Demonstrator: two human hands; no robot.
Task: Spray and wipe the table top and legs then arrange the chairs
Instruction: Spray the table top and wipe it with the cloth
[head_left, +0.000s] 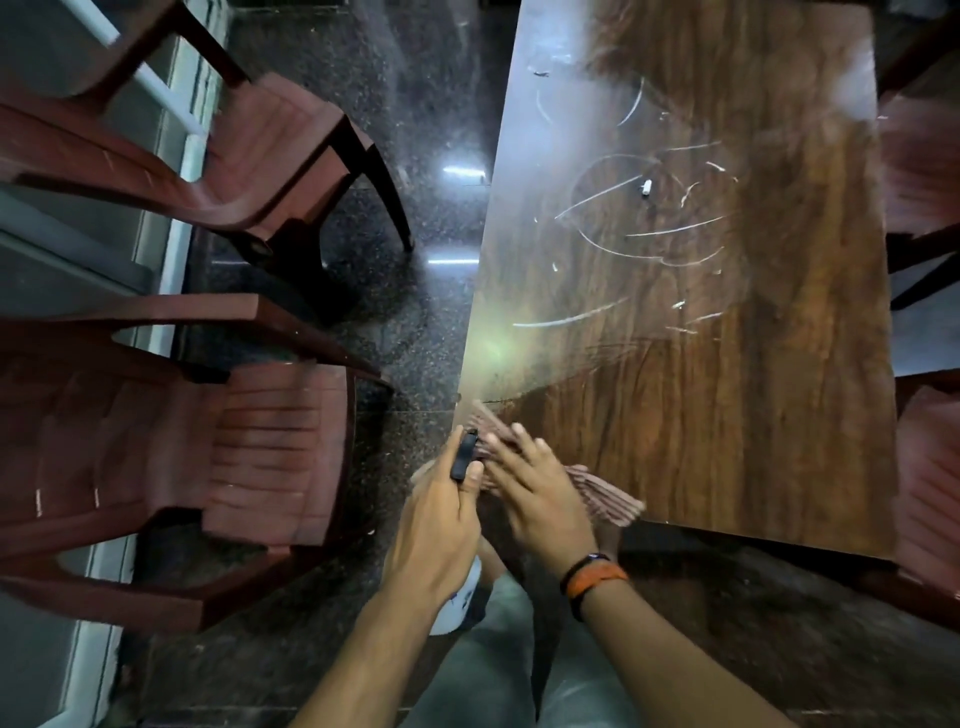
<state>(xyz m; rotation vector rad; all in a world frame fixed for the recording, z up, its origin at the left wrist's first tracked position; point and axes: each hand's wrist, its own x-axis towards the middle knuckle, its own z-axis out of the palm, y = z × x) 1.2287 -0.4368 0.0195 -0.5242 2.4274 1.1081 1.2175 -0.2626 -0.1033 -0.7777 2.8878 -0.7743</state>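
A brown wood-grain table top (727, 364) with white chalk-like marks stretches ahead of me. At its near left corner lies a brownish striped cloth (608, 499), and my right hand (535, 493) presses flat on it with fingers spread. My left hand (441, 525) is just left of that, off the table edge, gripping a spray bottle (460, 597) with a black nozzle on top and a white body showing under the wrist. A small white bit (647, 187) lies on the table farther away.
Two dark red plastic armchairs (249, 457) (270, 156) stand left of the table on the dark speckled floor (415, 312). More red chairs (930, 467) show at the table's right edge. A glass wall with white frame (171, 249) runs along the far left.
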